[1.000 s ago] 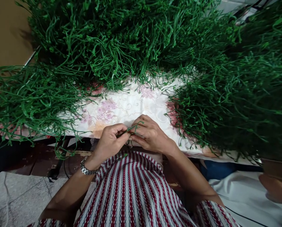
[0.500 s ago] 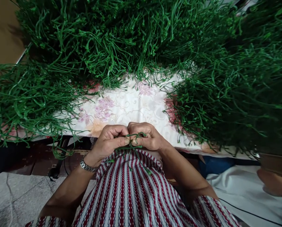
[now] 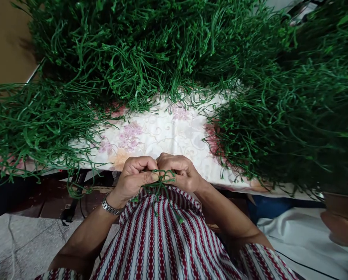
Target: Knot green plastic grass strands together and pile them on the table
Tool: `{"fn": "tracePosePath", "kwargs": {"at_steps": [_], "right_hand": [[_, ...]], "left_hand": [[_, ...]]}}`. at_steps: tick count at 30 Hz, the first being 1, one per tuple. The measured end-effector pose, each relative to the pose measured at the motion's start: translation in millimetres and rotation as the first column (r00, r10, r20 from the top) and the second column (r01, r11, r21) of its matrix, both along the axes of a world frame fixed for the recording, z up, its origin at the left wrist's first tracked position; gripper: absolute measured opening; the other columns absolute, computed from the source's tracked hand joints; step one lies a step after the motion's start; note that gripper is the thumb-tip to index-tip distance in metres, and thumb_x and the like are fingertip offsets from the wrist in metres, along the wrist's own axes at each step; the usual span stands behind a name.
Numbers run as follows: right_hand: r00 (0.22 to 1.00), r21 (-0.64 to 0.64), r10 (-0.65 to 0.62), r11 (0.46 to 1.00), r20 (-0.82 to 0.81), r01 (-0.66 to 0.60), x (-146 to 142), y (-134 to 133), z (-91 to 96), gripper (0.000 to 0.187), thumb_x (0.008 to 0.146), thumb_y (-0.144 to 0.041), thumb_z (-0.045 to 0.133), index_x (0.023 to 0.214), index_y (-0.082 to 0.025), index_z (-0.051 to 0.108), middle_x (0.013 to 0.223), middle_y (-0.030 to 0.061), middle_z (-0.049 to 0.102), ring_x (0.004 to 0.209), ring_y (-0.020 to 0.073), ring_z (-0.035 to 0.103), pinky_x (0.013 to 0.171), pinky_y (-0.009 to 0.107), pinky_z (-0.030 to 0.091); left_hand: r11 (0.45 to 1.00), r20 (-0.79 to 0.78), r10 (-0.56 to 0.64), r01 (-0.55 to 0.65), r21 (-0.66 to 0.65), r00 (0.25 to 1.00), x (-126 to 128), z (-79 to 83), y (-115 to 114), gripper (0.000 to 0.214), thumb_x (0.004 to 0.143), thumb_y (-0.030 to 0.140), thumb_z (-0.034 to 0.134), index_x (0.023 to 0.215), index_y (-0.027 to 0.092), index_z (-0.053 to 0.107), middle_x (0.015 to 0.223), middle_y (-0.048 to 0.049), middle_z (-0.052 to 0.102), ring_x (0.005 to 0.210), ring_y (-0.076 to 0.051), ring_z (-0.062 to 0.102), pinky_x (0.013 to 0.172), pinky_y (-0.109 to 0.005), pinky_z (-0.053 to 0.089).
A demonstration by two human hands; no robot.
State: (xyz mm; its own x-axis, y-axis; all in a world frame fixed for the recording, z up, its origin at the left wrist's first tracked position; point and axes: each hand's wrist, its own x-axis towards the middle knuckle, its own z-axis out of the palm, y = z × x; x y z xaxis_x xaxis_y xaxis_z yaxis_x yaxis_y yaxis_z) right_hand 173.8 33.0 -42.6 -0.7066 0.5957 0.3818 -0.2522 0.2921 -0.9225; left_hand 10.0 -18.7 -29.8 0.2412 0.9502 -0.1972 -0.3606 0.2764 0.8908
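Observation:
My left hand (image 3: 134, 177) and my right hand (image 3: 180, 172) meet knuckle to knuckle at the near edge of the table, both closed on a small green plastic stem (image 3: 161, 182). Its thin branches hang down from my fingers over my red and white striped top (image 3: 162, 237). A metal watch (image 3: 110, 209) sits on my left wrist. Big heaps of the same green plastic stems (image 3: 150, 50) surround the hands on the left, back and right.
A floral cloth (image 3: 159, 134) covers the table between the heaps. The right heap (image 3: 293, 124) overhangs the table's edge. Grey tiled floor (image 3: 19, 245) lies at the lower left. Another person's white garment (image 3: 305, 241) and a part of their arm (image 3: 343, 229) show at the lower right.
Both hands drew back toward my body and closed into fists on the stem. Its branches now dangle below my fingers instead of sticking up between them.

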Motion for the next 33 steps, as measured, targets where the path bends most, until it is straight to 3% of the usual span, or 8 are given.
{"fn": "tracePosePath", "kwargs": {"at_steps": [9, 18, 26, 30, 33], "right_hand": [[0.992, 0.005, 0.126, 0.992, 0.002, -0.126, 3, 2, 11.4, 0.022, 0.088, -0.028, 0.05, 0.073, -0.014, 0.058, 0.066, 0.0044, 0.058, 0.068, 0.0111, 0.053, 0.07, 0.028, 0.045], [0.986, -0.048, 0.166, 0.985, -0.018, -0.167, 3, 5, 13.1, 0.026, 0.086, -0.031, 0.055, 0.07, -0.011, 0.06, 0.064, 0.0057, 0.058, 0.066, 0.0112, 0.051, 0.067, 0.027, 0.043], [0.973, -0.001, 0.232, 0.973, -0.019, -0.232, 5, 8, 10.6, 0.02, 0.086, -0.023, 0.053, 0.072, -0.01, 0.059, 0.066, 0.0062, 0.057, 0.068, 0.0111, 0.051, 0.07, 0.027, 0.043], [0.922, 0.0, 0.386, 0.923, 0.02, -0.386, 14, 11, 15.5, 0.018, 0.086, -0.021, 0.053, 0.072, -0.012, 0.058, 0.068, 0.0052, 0.059, 0.072, 0.0116, 0.054, 0.074, 0.028, 0.045], [0.965, 0.0, 0.24, 0.97, 0.108, -0.241, 24, 19, 23.5, 0.015, 0.088, -0.022, 0.05, 0.078, -0.012, 0.057, 0.075, 0.0056, 0.059, 0.076, 0.0121, 0.055, 0.074, 0.027, 0.044]], "left_hand": [[0.992, -0.097, -0.116, 0.119, 0.03, 0.988, -7, 0.4, -3, 0.026, 0.066, 0.036, 0.07, 0.057, 0.015, 0.059, 0.052, 0.0008, 0.045, 0.05, -0.01, 0.035, 0.049, -0.024, 0.022], [0.982, -0.046, -0.179, 0.181, 0.05, 0.983, -11, -3.4, 0, 0.023, 0.067, 0.033, 0.07, 0.059, 0.013, 0.061, 0.052, 0.0019, 0.047, 0.049, -0.008, 0.034, 0.048, -0.023, 0.021], [0.976, -0.054, -0.211, 0.213, 0.046, 0.976, -10, -3.5, 5, 0.025, 0.064, 0.034, 0.073, 0.057, 0.013, 0.062, 0.05, 0.0018, 0.048, 0.047, -0.007, 0.035, 0.046, -0.022, 0.022], [0.992, -0.012, -0.087, 0.088, 0.094, 0.996, -24, 1.7, 12, 0.023, 0.062, 0.032, 0.074, 0.055, 0.013, 0.062, 0.049, 0.0016, 0.049, 0.045, -0.007, 0.037, 0.044, -0.022, 0.025], [0.989, -0.101, -0.052, 0.065, 0.134, 0.994, -32, 5.8, 16, 0.015, 0.066, 0.026, 0.072, 0.061, 0.014, 0.064, 0.052, 0.0009, 0.051, 0.047, -0.007, 0.039, 0.045, -0.021, 0.027]]}}
